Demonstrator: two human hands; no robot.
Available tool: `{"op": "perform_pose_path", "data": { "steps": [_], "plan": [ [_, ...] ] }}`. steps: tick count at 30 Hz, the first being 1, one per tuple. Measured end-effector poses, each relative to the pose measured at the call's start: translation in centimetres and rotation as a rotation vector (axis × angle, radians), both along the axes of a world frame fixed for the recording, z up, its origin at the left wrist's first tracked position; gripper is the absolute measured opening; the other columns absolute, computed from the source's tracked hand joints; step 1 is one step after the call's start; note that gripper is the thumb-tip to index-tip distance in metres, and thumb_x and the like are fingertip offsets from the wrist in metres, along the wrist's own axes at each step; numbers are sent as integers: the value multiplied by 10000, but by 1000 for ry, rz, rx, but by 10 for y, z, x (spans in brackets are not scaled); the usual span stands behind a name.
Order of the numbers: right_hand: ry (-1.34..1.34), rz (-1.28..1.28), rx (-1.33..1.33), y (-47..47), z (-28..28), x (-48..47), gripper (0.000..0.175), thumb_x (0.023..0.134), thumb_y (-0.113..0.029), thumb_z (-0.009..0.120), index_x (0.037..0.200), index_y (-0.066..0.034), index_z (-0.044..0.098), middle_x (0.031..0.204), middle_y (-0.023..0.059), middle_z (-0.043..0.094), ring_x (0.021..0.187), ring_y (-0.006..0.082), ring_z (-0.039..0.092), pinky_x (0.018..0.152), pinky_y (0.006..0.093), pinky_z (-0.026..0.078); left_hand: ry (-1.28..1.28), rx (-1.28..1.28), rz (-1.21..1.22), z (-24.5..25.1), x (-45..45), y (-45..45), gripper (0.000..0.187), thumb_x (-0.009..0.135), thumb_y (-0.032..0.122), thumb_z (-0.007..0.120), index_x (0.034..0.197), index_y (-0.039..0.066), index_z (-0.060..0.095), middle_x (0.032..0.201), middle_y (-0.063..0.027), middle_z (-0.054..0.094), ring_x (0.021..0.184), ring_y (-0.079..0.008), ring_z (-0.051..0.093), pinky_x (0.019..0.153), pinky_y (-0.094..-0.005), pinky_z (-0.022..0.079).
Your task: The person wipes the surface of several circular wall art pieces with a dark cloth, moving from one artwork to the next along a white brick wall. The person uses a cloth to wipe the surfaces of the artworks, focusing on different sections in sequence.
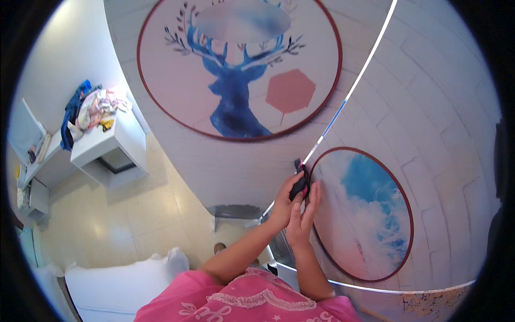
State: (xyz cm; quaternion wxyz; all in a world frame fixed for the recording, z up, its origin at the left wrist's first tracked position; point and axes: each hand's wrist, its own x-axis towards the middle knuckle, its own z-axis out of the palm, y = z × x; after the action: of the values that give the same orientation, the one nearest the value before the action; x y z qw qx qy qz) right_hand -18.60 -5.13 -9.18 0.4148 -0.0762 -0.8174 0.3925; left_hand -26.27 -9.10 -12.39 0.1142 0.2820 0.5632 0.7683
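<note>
A small black and pink object [299,187], whose kind I cannot tell, is in my left hand [287,203], held at the bright gap between two printed panels. My right hand [305,221] is raised beside it with its fingers extended, close to the object; whether it grips the object is unclear. The panel on the left [177,153] carries a round picture of a blue deer with antlers. On the right-hand panel [434,161], a smaller round picture of sky and clouds sits over a faint brick pattern.
A white cabinet [132,145] at the left bears a heap of clothes [94,106]. A white-covered surface [120,285] lies at lower left. The pale tiled floor [120,209] shows between them. Below the right panel is a worn, stained surface [434,304].
</note>
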Motion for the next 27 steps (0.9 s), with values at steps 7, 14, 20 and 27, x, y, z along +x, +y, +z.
{"op": "perform_pose_path", "data": {
  "steps": [7,14,20,27],
  "plan": [
    [144,136,-303,-29,30,-42,589,1047,-215,444,1549,24,253,1620,192,228,1498,332,225,1218,432,169,270,-67,-133,43,-36,-60,492,1016,203,494,1480,53,431,1468,-152,430,1363,-269,424,1131,-392,345],
    [367,57,-363,-79,81,-92,523,1033,-110,449,1523,20,321,1609,193,280,1469,308,302,1196,422,232,228,138,-357,115,-67,-120,574,1023,394,458,1461,24,460,1550,-197,365,1437,-326,369,1169,-423,283],
    [607,-112,77,-76,119,-122,497,1022,-70,425,1509,-6,344,1579,256,299,1416,400,362,1158,470,298,1047,-185,201,167,-114,-166,647,909,374,646,1433,27,494,1562,-231,353,1488,-460,217,1193,-549,144],
    [574,-183,536,-60,163,-184,595,980,-249,565,1522,-68,399,1602,250,262,1501,469,155,1190,589,143,1069,-251,559,165,-142,-151,709,933,423,584,1500,37,406,1623,-291,190,1502,-526,57,1168,-638,-25]
  ]
}}
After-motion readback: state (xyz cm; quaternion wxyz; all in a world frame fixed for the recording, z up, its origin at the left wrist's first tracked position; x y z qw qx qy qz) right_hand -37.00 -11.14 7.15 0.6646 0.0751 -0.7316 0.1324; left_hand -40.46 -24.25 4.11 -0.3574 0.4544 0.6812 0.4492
